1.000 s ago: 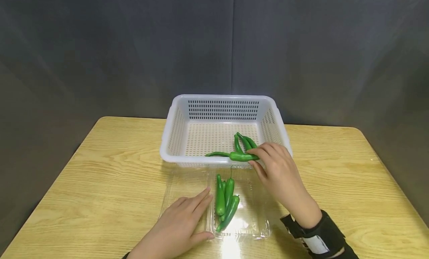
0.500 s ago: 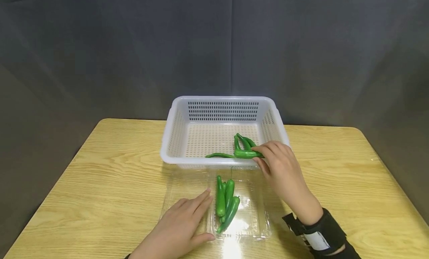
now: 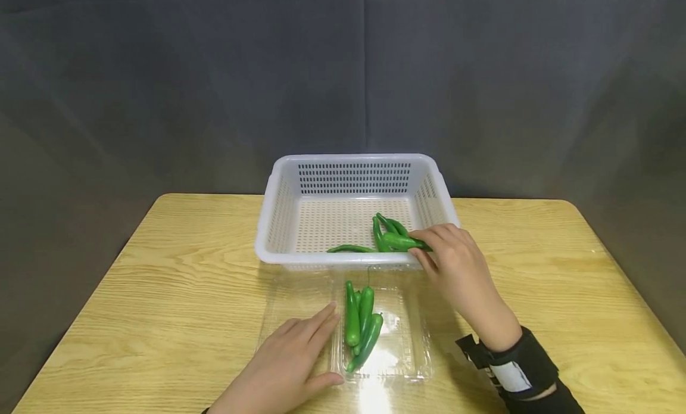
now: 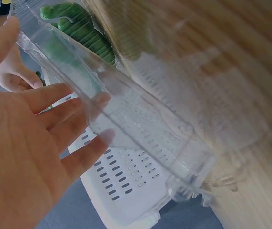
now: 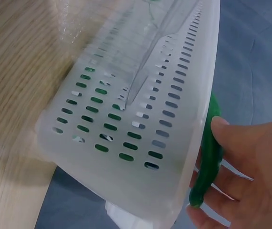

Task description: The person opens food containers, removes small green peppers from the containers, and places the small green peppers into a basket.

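Observation:
My right hand point(image 3: 455, 265) pinches a green chili pepper point(image 3: 402, 242) between thumb and fingers at the front right of the white basket point(image 3: 266, 235). In the right wrist view, this same chili pepper point(image 5: 208, 157) shows just beyond the basket's rim. More green chilies point(image 3: 379, 232) lie inside the basket. My left hand point(image 3: 284, 360), fingers fairly straight, lies at the clear plastic clamshell box point(image 3: 418, 348). In the left wrist view, the left hand's fingertips show at the box's clear edge point(image 4: 140, 129). Several green chilies point(image 3: 352, 318) lie in the box's right half.
A pale wooden table point(image 3: 150, 307) bears the basket and the clamshell. Behind it hangs a dark grey cloth point(image 3: 214, 92). Another chili point(image 3: 351, 248) lies along the basket's front inner side. A black band point(image 3: 522, 366) wraps the right wrist.
My right hand has drawn slightly to the right with its chili. That chili has turned, its left end now pointing a little upward. The left hand stays where it was.

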`<state>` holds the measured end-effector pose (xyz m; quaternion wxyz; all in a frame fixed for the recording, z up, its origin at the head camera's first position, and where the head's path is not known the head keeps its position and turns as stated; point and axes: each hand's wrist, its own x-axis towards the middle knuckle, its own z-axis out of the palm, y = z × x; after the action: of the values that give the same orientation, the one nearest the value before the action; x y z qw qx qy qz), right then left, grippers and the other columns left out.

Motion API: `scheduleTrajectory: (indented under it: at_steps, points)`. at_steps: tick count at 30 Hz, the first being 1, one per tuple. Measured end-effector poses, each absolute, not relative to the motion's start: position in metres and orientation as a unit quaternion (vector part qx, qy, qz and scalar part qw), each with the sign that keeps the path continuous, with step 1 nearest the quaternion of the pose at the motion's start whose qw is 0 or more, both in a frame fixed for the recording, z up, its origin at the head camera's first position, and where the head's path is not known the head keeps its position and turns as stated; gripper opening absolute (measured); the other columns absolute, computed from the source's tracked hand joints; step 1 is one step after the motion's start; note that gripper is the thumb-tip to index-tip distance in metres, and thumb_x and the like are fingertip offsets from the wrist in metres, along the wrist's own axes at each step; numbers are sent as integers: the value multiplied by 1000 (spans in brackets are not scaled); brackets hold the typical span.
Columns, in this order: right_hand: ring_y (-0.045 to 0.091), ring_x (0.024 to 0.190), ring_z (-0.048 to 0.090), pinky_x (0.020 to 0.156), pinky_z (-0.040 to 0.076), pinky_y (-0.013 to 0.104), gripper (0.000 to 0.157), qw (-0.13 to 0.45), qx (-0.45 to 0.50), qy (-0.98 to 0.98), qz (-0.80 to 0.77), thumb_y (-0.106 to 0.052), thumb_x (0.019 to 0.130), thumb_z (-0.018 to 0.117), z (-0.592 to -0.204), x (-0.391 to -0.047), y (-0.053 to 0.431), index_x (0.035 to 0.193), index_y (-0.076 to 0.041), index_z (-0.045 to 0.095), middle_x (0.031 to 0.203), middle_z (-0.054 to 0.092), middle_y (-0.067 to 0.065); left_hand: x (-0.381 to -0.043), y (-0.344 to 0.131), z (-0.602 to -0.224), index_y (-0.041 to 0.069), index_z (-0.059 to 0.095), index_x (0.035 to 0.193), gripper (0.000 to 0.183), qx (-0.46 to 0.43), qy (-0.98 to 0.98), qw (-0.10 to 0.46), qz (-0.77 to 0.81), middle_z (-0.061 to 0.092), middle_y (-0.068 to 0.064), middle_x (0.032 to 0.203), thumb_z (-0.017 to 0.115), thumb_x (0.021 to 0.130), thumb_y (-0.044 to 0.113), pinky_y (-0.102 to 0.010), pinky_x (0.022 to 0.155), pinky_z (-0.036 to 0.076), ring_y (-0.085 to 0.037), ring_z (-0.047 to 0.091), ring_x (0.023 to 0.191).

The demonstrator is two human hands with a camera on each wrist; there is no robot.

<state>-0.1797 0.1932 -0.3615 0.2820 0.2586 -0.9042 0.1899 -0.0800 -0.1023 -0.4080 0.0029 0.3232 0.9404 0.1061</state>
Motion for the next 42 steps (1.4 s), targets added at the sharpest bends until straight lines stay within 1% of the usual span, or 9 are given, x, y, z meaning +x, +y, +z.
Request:
scheduleTrajectory:
  at_steps: [4, 10, 16, 20, 26, 32, 37, 42]
  points:
    - [33, 97, 61, 85, 47, 48, 26, 279, 259, -905, 191, -9, 86, 76, -362, -183, 195, 110, 0, 70, 99, 70, 13, -80, -103, -408, 6, 40, 151, 83, 320, 941, -3, 105, 33, -8, 159, 50, 93, 64, -48, 109, 39, -25, 46, 134]
    - [34, 100, 59, 86, 45, 50, 25, 268, 246, -912, 189, -9, 87, 75, -365, -184, 198, 111, -1, 70, 101, 69, 14, -79, -102, -406, 7, 37, 153, 83, 316, 942, 12, 113, 29, -7, 160, 48, 94, 64, -50, 110, 37, -27, 46, 134]
    - [36, 100, 59, 89, 45, 52, 24, 267, 236, -915, 190, -10, 86, 76, -368, -185, 198, 107, 0, 71, 100, 68, 15, -77, -104, -406, 5, 38, 152, 83, 320, 941, 0, 110, 32, -9, 159, 53, 93, 62, -47, 110, 38, -26, 48, 132]
    - [37, 101, 59, 92, 44, 53, 25, 269, 233, -914, 194, -8, 85, 76, -368, -186, 199, 108, -1, 71, 100, 68, 15, -77, -104, -406, 6, 38, 152, 83, 321, 941, 0, 109, 31, -8, 159, 52, 93, 63, -48, 110, 38, -26, 47, 133]
    - [37, 101, 58, 91, 44, 53, 25, 271, 229, -914, 195, -8, 85, 76, -366, -188, 200, 109, -1, 72, 101, 68, 16, -79, -103, -407, 6, 38, 152, 84, 323, 940, -17, 103, 32, -7, 159, 53, 92, 63, -46, 110, 38, -24, 48, 133]
    - [37, 101, 59, 93, 44, 54, 25, 264, 228, -917, 195, -9, 86, 76, -367, -189, 201, 109, 0, 72, 102, 69, 17, -79, -102, -407, 6, 38, 152, 84, 322, 940, -9, 112, 32, -7, 159, 54, 92, 63, -46, 110, 38, -24, 48, 132]
    - [38, 104, 59, 96, 42, 54, 26, 260, 221, -919, 197, -10, 87, 76, -366, -190, 202, 110, 0, 71, 105, 69, 18, -80, -102, -406, 6, 39, 151, 84, 321, 940, -6, 111, 31, -8, 160, 55, 92, 63, -47, 110, 37, -26, 48, 132]
    - [37, 105, 59, 95, 43, 54, 25, 249, 214, -924, 198, -10, 87, 75, -365, -189, 201, 110, 0, 71, 106, 69, 17, -80, -102, -407, 6, 39, 151, 84, 320, 941, -2, 112, 31, -8, 160, 54, 92, 63, -47, 110, 37, -25, 47, 133]
